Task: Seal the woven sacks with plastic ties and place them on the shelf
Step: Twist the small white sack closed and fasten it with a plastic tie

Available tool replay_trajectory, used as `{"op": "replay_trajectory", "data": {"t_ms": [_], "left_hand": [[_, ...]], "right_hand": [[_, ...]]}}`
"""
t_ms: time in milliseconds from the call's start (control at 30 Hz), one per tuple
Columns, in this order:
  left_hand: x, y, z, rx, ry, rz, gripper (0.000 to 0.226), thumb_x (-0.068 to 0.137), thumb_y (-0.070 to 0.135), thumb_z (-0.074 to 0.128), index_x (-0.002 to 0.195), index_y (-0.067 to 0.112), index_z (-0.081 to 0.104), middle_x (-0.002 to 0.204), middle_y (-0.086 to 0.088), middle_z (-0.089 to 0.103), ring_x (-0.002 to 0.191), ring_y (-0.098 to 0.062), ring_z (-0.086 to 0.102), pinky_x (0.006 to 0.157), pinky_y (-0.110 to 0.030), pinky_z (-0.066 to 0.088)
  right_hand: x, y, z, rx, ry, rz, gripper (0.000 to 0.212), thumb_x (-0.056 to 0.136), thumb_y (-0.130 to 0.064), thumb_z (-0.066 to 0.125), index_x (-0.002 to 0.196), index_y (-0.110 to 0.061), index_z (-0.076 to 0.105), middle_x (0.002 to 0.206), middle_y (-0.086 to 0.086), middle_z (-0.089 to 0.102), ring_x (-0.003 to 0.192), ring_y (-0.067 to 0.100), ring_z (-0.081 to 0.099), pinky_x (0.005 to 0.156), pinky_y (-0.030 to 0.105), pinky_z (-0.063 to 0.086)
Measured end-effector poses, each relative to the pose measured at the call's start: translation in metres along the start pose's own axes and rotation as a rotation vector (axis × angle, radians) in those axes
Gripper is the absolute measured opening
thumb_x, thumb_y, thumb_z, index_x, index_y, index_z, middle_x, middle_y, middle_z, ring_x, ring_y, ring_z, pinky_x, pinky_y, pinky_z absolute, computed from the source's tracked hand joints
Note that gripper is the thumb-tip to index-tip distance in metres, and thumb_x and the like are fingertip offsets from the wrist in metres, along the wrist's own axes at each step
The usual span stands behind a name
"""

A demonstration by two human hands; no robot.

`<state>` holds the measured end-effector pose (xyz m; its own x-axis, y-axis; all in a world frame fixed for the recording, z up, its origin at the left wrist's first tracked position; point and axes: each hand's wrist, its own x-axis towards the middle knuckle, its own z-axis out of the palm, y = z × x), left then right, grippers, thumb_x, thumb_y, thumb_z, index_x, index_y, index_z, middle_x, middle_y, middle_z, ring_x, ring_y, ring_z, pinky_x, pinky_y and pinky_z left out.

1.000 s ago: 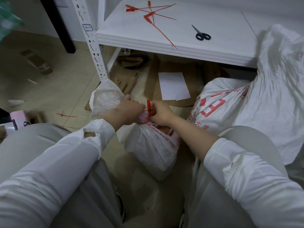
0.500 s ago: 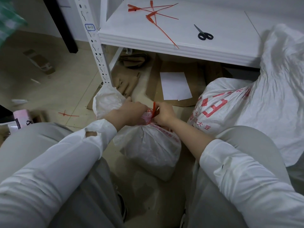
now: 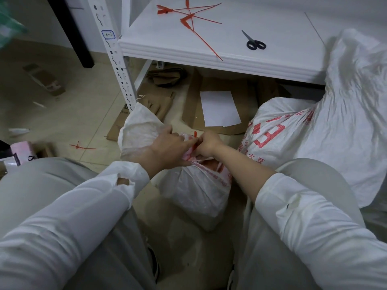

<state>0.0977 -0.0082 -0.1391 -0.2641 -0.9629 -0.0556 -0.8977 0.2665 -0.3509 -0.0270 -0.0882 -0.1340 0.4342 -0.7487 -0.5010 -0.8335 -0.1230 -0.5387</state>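
Head view, looking down between two knees in pale trousers.

We note a small white woven sack (image 3: pixel 194 191) with red print standing on the beige tiled floor (image 3: pixel 73 114) between the knees, just in front of the white metal shelf (image 3: pixel 282 28). Its mouth is gathered into a neck.

The left hand (image 3: pixel 167 147), in a white sleeve, is curled round that neck from the left, fingers closed on the bunched cloth. The sack's loose top flares out beyond it to the left. The right hand (image 3: pixel 208 143) meets the left knuckle to knuckle and pinches a red plastic tie (image 3: pixel 195 136) at the neck. A short end of the tie stands up between the two hands. We cannot tell whether the tie goes all the way round or is locked.

On the shelf board we log a scatter of loose red ties (image 3: pixel 188 19) at the far left, one reaching the front edge. A pair of black-handled scissors (image 3: pixel 256 43) lies well apart to their right.

Right of the small sack, a large white woven sack with big red characters (image 3: pixel 276 130) lies near the right knee. A crumpled plain white sack (image 3: pixel 356 91) is draped above it, against the shelf's front edge.

Under the shelf lies flattened brown cardboard (image 3: pixel 219 84) with a white paper sheet (image 3: pixel 219 108) on it. A single red floor tie (image 3: pixel 81 146) lies on the tiles to the left.
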Motion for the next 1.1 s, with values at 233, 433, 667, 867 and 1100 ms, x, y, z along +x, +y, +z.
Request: {"op": "replay_trajectory", "data": {"t_ms": [233,433,667,867,1100], "left_hand": [[0.0,0.006,0.007,0.092,0.028,-0.039,0.063,0.086,0.063,0.043,0.126,0.015,0.056,0.079,-0.002,0.068,0.068,-0.021,0.064,0.077,-0.036,0.035],[-0.001,0.005,0.005,0.007,0.002,-0.052,0.064,0.091,0.066,0.035,0.134,0.02,0.045,0.093,-0.004,0.07,0.082,-0.024,0.064,0.083,-0.038,0.031],[-0.004,0.01,-0.004,-0.068,-0.024,-0.107,0.063,0.097,0.057,0.035,0.15,0.025,0.024,0.112,-0.005,0.067,0.104,-0.027,0.062,0.092,-0.038,0.034],[-0.004,0.011,-0.009,-0.084,-0.069,-0.141,0.06,0.097,0.057,0.035,0.148,0.027,0.027,0.116,-0.004,0.065,0.108,-0.025,0.061,0.096,-0.04,0.033],[-0.004,0.009,-0.006,-0.125,-0.08,-0.172,0.06,0.095,0.058,0.04,0.148,0.032,0.029,0.116,-0.002,0.067,0.106,-0.023,0.062,0.098,-0.039,0.032]], "right_hand": [[-0.003,-0.008,-0.011,-0.146,-0.059,-0.081,0.021,0.091,-0.003,0.052,0.078,0.002,0.067,0.071,0.016,0.068,0.062,0.024,0.067,0.064,0.036,0.06],[-0.007,-0.006,-0.019,-0.514,-0.046,-0.159,0.039,0.101,-0.021,0.041,0.062,-0.015,0.044,0.069,0.004,0.047,0.068,0.02,0.047,0.053,0.028,0.035],[-0.008,-0.008,-0.019,-0.454,-0.074,-0.195,0.042,0.1,-0.023,0.039,0.059,-0.013,0.042,0.061,0.003,0.041,0.055,0.016,0.036,0.052,0.03,0.028],[-0.014,-0.011,-0.016,-0.404,-0.056,-0.235,0.042,0.097,-0.019,0.041,0.056,-0.012,0.04,0.058,0.003,0.039,0.054,0.015,0.035,0.049,0.029,0.025],[-0.022,-0.014,-0.019,-0.338,-0.112,-0.258,0.042,0.097,-0.013,0.043,0.056,-0.011,0.036,0.057,0.003,0.034,0.051,0.014,0.03,0.047,0.028,0.022]]}}
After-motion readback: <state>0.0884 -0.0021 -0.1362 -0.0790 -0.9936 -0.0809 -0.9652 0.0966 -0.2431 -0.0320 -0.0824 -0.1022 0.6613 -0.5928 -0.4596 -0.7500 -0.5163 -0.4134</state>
